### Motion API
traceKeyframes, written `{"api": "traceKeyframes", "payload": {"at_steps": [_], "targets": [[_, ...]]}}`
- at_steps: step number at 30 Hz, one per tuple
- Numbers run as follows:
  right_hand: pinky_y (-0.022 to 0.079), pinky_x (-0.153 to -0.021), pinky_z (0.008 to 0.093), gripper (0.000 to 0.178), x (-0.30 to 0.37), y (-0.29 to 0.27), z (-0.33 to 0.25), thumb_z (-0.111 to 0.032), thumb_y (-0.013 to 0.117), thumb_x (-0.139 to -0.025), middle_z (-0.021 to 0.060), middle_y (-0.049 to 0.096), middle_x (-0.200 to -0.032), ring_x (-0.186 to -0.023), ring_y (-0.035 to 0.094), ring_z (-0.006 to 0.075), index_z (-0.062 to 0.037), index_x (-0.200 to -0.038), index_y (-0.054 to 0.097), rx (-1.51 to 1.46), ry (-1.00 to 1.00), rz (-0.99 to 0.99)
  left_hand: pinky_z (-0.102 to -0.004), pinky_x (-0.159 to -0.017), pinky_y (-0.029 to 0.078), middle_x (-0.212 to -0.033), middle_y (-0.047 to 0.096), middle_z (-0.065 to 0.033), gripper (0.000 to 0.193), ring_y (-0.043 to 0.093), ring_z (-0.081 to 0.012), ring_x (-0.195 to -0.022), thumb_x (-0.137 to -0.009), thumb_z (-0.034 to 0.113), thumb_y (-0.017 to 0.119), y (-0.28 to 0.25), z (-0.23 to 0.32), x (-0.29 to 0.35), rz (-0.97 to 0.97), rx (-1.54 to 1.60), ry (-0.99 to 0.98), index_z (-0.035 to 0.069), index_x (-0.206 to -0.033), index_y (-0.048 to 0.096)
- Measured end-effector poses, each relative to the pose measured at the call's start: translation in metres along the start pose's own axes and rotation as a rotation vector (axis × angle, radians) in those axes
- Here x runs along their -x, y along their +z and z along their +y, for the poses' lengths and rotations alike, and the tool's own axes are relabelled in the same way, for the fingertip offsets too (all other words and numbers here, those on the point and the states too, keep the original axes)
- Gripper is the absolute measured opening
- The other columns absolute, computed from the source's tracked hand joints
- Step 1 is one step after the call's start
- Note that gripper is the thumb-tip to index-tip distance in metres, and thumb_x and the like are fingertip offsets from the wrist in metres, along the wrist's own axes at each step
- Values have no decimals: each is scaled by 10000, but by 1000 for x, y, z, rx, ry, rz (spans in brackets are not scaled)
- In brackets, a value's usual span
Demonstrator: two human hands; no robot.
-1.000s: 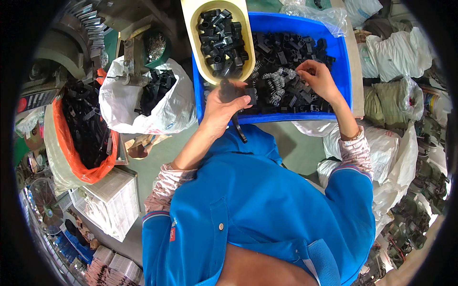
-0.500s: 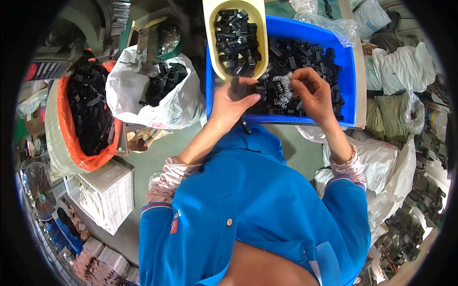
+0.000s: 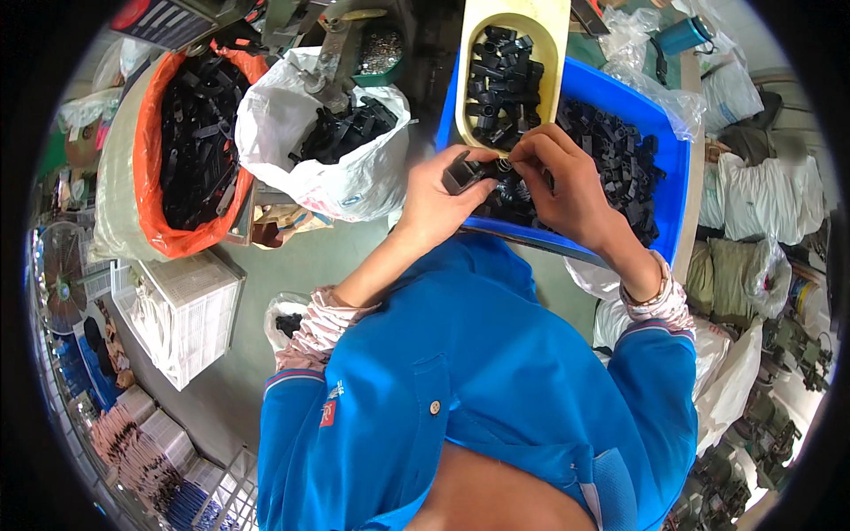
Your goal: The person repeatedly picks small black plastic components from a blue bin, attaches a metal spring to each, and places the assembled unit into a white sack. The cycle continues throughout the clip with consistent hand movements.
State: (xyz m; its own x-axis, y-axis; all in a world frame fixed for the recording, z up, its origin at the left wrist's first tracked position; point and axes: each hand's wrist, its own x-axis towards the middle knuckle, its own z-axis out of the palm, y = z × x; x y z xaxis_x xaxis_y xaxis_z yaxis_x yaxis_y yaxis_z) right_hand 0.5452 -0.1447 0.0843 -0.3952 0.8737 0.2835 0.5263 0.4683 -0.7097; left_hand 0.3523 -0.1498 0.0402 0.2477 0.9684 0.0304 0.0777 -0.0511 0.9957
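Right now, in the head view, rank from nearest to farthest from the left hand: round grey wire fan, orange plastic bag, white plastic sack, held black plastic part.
1. Held black plastic part: in the left hand.
2. White plastic sack: left of the hand.
3. Orange plastic bag: farther left, past the sack.
4. Round grey wire fan: far left.

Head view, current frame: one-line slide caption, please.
Left hand grips a black part while the right hand holds a small metal coil beside it, at a blue bin of black pieces.
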Motion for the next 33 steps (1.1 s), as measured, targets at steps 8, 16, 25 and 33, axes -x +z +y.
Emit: {"api": "traceKeyframes", "payload": {"at_steps": [8, 16, 25, 33], "targets": [[510, -722, 354, 145, -21, 18, -2, 85, 625, -814, 146, 568, -960, -856, 617, 326, 8, -932, 591, 39, -133, -33, -226, -755, 494, -928, 690, -26, 296, 608, -63, -834, -774, -2, 736, -10, -7, 0, 137, -69, 14, 33, -1061, 673], [547, -706, 272, 158, -32, 20, 8, -19, 640, -892, 106, 672, -948, -803, 672, 193, 17, -1045, 622, -426, 190, 3, -267, -864, 490, -1057, 681, -81, 318, 634, -131, -976, -802, -19, 711, -24, -14, -9, 130, -163, 273, 33, -1110, 652], [510, -533, 239, 347, -3, 47, 35, -344, 547, -986, 155, 700, -918, -756, 679, 182, -44, -1158, 573, -1683, 919, -126, -326, -870, 507, -1066, 689, -119, 220, 664, -214, -984, -798, -61, 710, -28, -21, -18, 81, 4, 408, 20, -976, 610], [428, -457, 187, 255, 2, 40, 52, -330, 569, -979, 120, 662, -871, -623, 551, 108, -77, -991, 597, -1786, 938, -175, -323, -835, 515, -1002, 672, -123, 248, 664, -262, -960, -733, -94, 716, -43, -15, -26, -139, -217, 491, 14, -935, 621]]}}
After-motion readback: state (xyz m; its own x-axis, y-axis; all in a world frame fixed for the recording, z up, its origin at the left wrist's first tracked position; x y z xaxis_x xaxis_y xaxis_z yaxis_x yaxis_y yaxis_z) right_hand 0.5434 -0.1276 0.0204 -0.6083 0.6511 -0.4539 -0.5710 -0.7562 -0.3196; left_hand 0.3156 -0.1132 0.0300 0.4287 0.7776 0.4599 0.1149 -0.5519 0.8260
